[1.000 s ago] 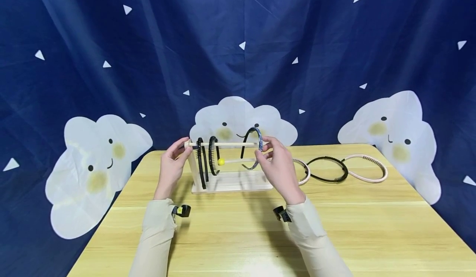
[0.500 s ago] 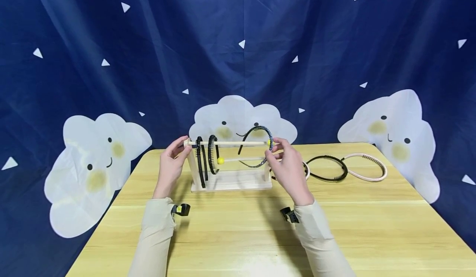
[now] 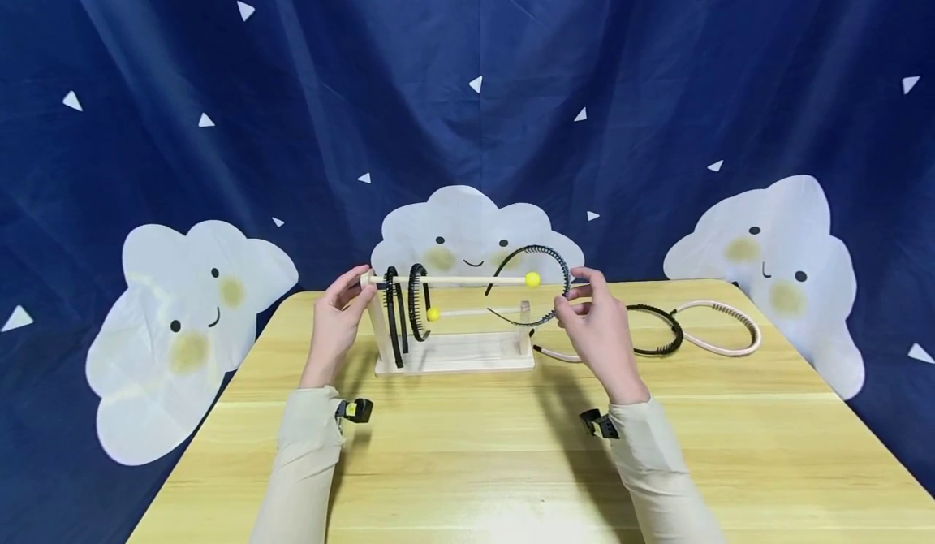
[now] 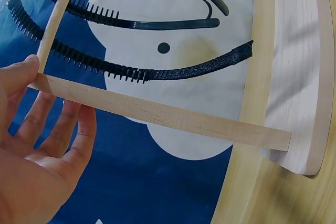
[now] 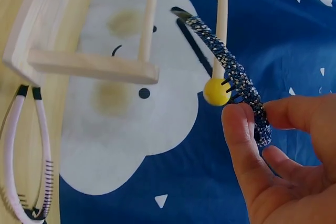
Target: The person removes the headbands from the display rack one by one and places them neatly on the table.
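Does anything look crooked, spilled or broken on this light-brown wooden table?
Nothing looks spilled or broken. The pale wooden headband rack stands upright, and the right hand pinches a glittery blue headband. Only mildly untidy: at right, a black toothed headband and a pale pink headband appear to overlap on the table.

Dk blue curtain (image 3: 467, 73) w/ wht smiley clouds (image 3: 191, 382) bhd lt wood table (image 3: 453, 446).

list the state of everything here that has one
Wooden stand, upright on the table
Left hand, holding the stand's top corner
Right hand, pinching the glittery headband
Glittery headband, raised off the table
Leftmost black headband, hanging on the upper rod
Second black headband, hanging beside it
Third black headband, lying flat, partly hidden
Rightmost pink headband, lying flat
Other pink headband, lying flat, partly hidden
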Action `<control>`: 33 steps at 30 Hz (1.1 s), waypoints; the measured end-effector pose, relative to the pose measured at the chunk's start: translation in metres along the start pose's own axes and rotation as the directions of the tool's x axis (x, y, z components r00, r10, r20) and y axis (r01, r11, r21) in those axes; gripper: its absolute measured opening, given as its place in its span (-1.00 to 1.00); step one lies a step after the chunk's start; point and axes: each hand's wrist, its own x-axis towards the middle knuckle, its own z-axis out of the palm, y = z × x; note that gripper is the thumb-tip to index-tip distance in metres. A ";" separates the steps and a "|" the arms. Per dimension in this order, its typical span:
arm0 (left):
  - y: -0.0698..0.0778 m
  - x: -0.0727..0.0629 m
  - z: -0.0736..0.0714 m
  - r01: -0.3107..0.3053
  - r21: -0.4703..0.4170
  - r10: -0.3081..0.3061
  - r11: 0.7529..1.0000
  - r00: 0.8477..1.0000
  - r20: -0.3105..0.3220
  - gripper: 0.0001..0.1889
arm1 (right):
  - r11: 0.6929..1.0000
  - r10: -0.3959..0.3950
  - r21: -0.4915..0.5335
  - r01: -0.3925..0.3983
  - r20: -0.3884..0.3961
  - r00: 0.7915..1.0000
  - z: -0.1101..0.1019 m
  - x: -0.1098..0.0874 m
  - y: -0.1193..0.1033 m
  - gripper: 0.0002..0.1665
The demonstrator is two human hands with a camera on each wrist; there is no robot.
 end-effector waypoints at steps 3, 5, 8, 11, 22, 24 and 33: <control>0.001 0.000 -0.001 0.000 -0.004 0.000 1.000 1.000 0.003 -0.58 | 1.000 -0.012 -0.003 0.012 -0.007 1.000 -0.005 0.000 0.002 -0.47; 0.002 0.001 -0.001 0.002 -0.008 -0.001 1.000 1.000 0.005 -0.57 | 1.000 -0.021 -0.014 0.021 -0.011 1.000 -0.008 0.001 0.003 -0.46; 0.003 0.001 -0.002 0.004 -0.011 -0.004 1.000 1.000 0.006 -0.57 | 0.999 -0.027 -0.031 0.026 -0.015 1.000 -0.012 0.001 0.005 -0.46; 0.000 0.002 -0.003 0.001 -0.014 -0.001 1.000 1.000 0.008 -0.57 | 0.999 -0.025 -0.040 0.024 -0.017 1.000 -0.016 0.001 0.007 -0.46; -0.026 0.013 -0.004 -0.004 -0.025 0.003 1.000 1.000 -0.021 -0.58 | 0.995 0.029 -0.094 -0.032 -0.028 0.999 -0.036 -0.002 0.022 -0.46; -0.027 0.014 -0.004 -0.014 -0.034 0.014 0.999 1.000 -0.023 -0.57 | 0.993 0.037 -0.108 -0.041 -0.033 0.999 -0.042 -0.003 0.026 -0.45; -0.029 0.011 -0.003 -0.004 -0.024 0.003 1.000 1.000 -0.023 -0.59 | 0.985 0.087 -0.147 -0.094 -0.055 0.995 -0.072 -0.013 0.047 -0.44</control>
